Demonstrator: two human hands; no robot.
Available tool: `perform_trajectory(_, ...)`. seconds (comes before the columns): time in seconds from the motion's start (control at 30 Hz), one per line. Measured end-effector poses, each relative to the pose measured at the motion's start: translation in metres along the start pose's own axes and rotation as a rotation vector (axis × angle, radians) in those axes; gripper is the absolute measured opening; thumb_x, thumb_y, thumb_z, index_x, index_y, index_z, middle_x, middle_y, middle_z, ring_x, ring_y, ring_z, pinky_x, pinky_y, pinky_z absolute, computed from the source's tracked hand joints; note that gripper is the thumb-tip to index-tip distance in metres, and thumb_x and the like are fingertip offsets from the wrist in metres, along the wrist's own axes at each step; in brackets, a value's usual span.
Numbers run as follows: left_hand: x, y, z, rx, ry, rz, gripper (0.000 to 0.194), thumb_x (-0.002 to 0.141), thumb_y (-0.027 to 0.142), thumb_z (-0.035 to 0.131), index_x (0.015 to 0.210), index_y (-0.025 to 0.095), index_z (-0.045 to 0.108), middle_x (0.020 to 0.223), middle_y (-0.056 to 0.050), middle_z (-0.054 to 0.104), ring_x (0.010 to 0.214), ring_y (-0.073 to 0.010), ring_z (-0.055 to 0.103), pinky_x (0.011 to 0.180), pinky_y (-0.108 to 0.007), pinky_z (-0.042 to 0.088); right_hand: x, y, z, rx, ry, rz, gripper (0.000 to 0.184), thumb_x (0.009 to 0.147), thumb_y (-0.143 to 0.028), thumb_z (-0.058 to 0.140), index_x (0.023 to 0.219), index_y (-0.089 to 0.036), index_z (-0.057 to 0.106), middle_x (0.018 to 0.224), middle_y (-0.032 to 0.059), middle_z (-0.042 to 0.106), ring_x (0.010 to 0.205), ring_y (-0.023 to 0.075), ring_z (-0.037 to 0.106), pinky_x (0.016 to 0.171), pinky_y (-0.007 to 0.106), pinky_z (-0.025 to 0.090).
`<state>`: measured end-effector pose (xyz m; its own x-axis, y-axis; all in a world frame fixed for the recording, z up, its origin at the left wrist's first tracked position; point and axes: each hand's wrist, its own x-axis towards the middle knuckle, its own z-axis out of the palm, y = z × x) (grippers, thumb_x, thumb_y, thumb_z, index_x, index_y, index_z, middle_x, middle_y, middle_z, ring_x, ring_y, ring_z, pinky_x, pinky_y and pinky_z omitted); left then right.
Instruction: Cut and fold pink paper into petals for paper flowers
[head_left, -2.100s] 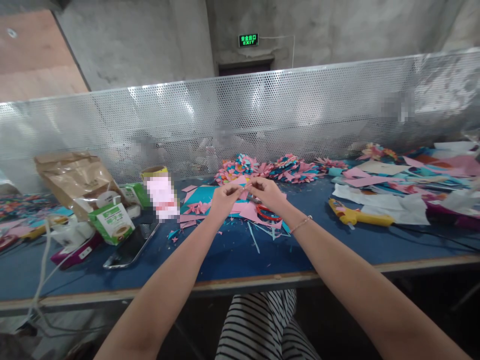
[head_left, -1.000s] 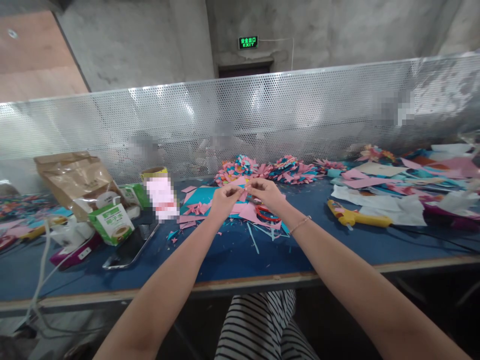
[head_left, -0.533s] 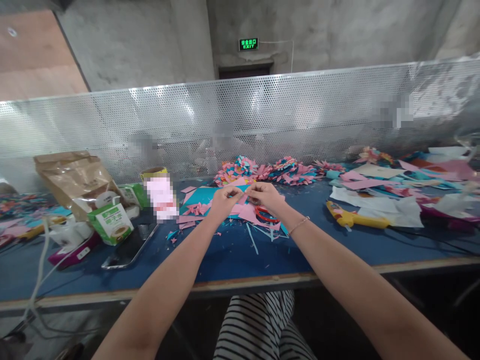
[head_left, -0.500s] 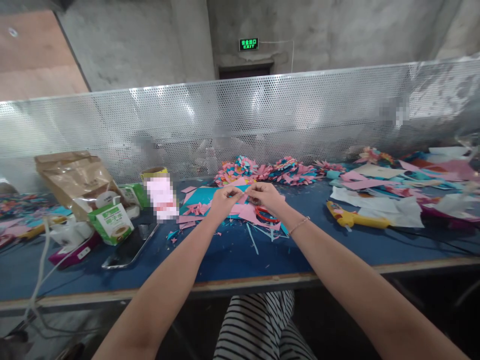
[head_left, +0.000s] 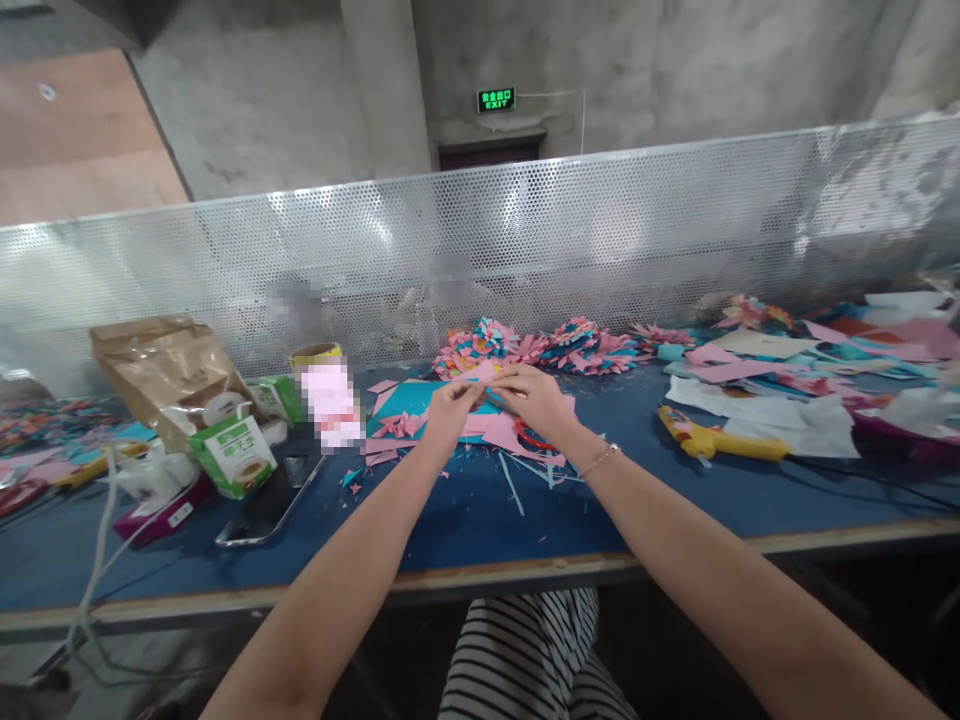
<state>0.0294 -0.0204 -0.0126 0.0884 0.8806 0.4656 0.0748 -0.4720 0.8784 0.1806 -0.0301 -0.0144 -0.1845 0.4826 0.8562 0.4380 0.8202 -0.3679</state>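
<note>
My left hand (head_left: 453,408) and my right hand (head_left: 531,395) meet over the paper at the middle of the table. Thumb and fingers of both are pinched together on a small piece of pink paper, mostly hidden by the fingertips. Under and beside them lie a teal paper sheet (head_left: 401,400), pink sheets (head_left: 501,432) and a pink cluster of cut paper (head_left: 401,427). Red loop handles (head_left: 529,437), apparently of scissors, show partly beneath my right wrist. Thin light-blue strips (head_left: 511,485) lie nearer the table's edge.
Pink and blue paper flowers (head_left: 589,348) are heaped before the perforated metal screen (head_left: 600,220). To the right, a yellow glue gun (head_left: 724,443) lies by paper scraps (head_left: 750,345). A phone (head_left: 270,505), drink carton (head_left: 234,455) and brown bag (head_left: 169,370) stand left.
My right hand's fingers have shifted left over the left fingertips, covering more of the pink paper. The whole view has moved slightly; the things on the table stay in place.
</note>
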Motion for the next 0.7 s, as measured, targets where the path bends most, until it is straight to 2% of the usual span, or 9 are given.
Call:
perform_trajectory(0.1,-0.001,0.002,0.002,-0.203,-0.039,-0.037,0.024,0.059,0.037,0.066,0.065,0.014,0.062,0.061,-0.001,0.059,0.059,-0.0096,0.053,0.063,-0.025,0.044,-0.001,0.001,0.004,0.015,-0.037,-0.058,0.016,0.075,-0.02,0.055,0.084,-0.023,0.068,0.09,0.0057,0.063,0.086,0.0167,0.057,0.079,0.034,0.046)
perform_trajectory(0.2,-0.003,0.004,0.003,-0.322,-0.026,-0.094,0.022,0.055,0.032,0.069,0.063,0.014,0.061,0.059,0.001,0.057,0.059,-0.0083,0.053,0.064,-0.025,0.044,-0.002,0.004,0.006,0.001,-0.057,-0.093,0.023,0.075,-0.017,0.053,0.093,-0.024,0.066,0.097,0.0062,0.06,0.093,0.0169,0.054,0.084,0.035,0.044)
perform_trajectory(0.3,-0.003,0.005,0.002,-0.345,-0.01,-0.133,0.023,0.053,0.031,0.07,0.063,0.013,0.061,0.058,0.0,0.057,0.058,-0.0084,0.053,0.065,-0.026,0.045,-0.002,0.006,0.005,-0.003,-0.096,-0.114,0.028,0.078,-0.015,0.048,0.098,-0.025,0.064,0.101,0.0054,0.059,0.096,0.0163,0.053,0.085,0.036,0.044)
perform_trajectory(0.4,-0.003,0.004,0.001,-0.267,-0.007,-0.108,0.024,0.056,0.034,0.068,0.064,0.012,0.06,0.059,-0.001,0.058,0.057,-0.0091,0.054,0.065,-0.027,0.046,-0.002,0.005,0.005,-0.011,-0.12,-0.122,0.029,0.078,-0.013,0.046,0.096,-0.026,0.064,0.1,0.0048,0.059,0.095,0.016,0.053,0.085,0.036,0.044)
perform_trajectory(0.47,-0.002,0.003,0.002,-0.211,-0.009,-0.078,0.022,0.059,0.033,0.065,0.062,0.013,0.059,0.058,0.0,0.057,0.056,-0.0085,0.053,0.063,-0.026,0.046,-0.001,0.005,0.003,-0.036,-0.09,-0.118,0.029,0.077,-0.01,0.046,0.094,-0.025,0.065,0.098,0.005,0.058,0.095,0.0167,0.052,0.086,0.037,0.043)
perform_trajectory(0.6,-0.003,0.005,0.003,-0.15,-0.016,-0.084,0.018,0.061,0.03,0.062,0.061,0.015,0.054,0.054,0.003,0.052,0.053,-0.0081,0.053,0.059,-0.025,0.047,0.001,0.006,-0.004,-0.096,0.091,-0.064,0.031,0.077,-0.01,0.044,0.1,-0.022,0.061,0.1,0.0076,0.055,0.097,0.0186,0.05,0.086,0.038,0.042)
perform_trajectory(0.7,-0.005,0.009,0.004,-0.118,-0.065,-0.1,0.015,0.061,0.028,0.061,0.065,0.016,0.053,0.056,0.004,0.053,0.051,-0.0087,0.054,0.056,-0.025,0.047,0.003,0.01,-0.009,-0.093,0.104,-0.058,0.033,0.079,-0.011,0.042,0.103,-0.024,0.059,0.101,0.0074,0.054,0.098,0.0186,0.05,0.086,0.038,0.043)
